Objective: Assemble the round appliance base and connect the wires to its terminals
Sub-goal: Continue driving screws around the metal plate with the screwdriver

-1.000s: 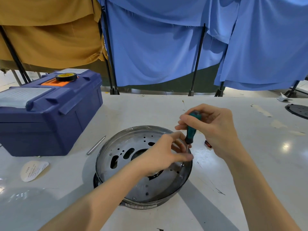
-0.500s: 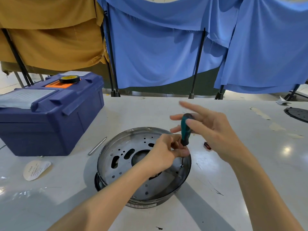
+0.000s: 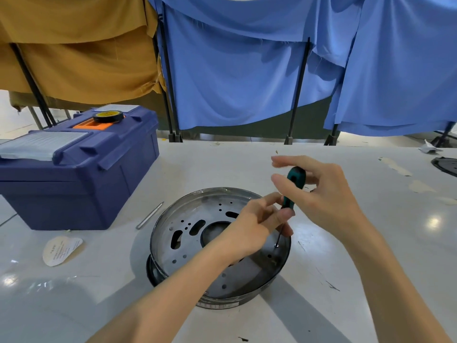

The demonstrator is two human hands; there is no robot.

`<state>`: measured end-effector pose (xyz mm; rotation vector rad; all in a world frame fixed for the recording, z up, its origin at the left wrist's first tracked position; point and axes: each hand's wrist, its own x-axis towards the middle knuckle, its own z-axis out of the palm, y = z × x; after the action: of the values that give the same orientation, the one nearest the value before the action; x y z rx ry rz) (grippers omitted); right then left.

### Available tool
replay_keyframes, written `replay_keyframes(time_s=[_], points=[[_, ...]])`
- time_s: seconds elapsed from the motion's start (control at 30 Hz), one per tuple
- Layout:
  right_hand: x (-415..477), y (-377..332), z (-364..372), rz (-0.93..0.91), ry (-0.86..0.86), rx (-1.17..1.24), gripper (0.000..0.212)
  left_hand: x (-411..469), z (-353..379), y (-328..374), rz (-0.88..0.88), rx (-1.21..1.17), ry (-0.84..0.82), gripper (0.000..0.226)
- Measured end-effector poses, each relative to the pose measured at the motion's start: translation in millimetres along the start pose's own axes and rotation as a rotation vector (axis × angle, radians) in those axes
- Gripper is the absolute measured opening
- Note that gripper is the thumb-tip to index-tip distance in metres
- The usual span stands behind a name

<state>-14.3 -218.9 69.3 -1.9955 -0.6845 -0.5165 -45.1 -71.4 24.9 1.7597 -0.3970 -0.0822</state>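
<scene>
Right hand (image 3: 321, 201) around rounded green screwdriver (image 3: 296, 178)

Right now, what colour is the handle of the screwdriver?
The screwdriver handle is teal green with a black inset; the head view shows it best.

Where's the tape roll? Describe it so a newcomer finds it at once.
Start at the blue toolbox at the left of the table. The tape roll lies on the orange handle atop its lid. It is the only black ring there, yellow inside.
</scene>
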Motion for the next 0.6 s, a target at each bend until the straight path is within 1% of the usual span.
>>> replay_keyframes(time_s=[0.07,0.1,0.17,0.23,0.3,0.33,0.37,0.4,0.47,0.5,0.57,0.6], points=[[-2.2,0.9,-3.6,-0.011,-0.009,0.015,0.031,0.1,-0.7,0.2,-0.009,0.009,-0.019,0.026],[-3.1,0.6,-3.3,-0.007,0.015,0.012,0.032,0.3,-0.8,0.9,-0.009,0.007,-0.024,0.024],[-2.8,-2.6,1.7,-0.015,0.105,-0.047,0.039,0.9,-0.1,1.2,0.008,-0.012,-0.012,0.022],[-1.7,-7.2,9.5,-0.040,0.193,-0.135,0.051,1.1,1.3,1.6,0.033,-0.034,0.005,0.024],[-2.1,-11.3,14.1,-0.038,0.203,-0.131,0.058,-0.7,0.8,1.9,0.036,-0.059,0.006,0.028],[-2.3,-12.0,14.1,-0.028,0.188,-0.083,0.054,-1.9,-0.5,1.7,0.029,-0.072,0.001,0.030],[-3.0,-11.6,13.0,-0.021,0.177,-0.048,0.046,-2.9,-1.9,2.1,0.020,-0.083,-0.005,0.031],[-3.8,-11.3,11.0,-0.024,0.165,-0.044,0.039,-3.4,-3.7,2.0,0.013,-0.089,-0.009,0.031],[-4.2,-8.2,5.0,-0.063,0.124,-0.078,0.035,-2.9,-5.4,1.7,0.004,-0.091,-0.010,0.029],[-3.5,-6.1,2.6,-0.078,0.107,-0.088,0.028,-2.4,-5.2,2.4,-0.003,-0.087,-0.011,0.027],[-2.5,-3.3,1.0,-0.072,0.119,-0.092,0.016,-1.0,-4.0,2.5,-0.016,-0.086,-0.016,0.022],[-2.4,-2.2,2.7,-0.052,0.151,-0.091,0.017,-0.6,-3.2,2.6,-0.015,-0.093,-0.019,0.021]])
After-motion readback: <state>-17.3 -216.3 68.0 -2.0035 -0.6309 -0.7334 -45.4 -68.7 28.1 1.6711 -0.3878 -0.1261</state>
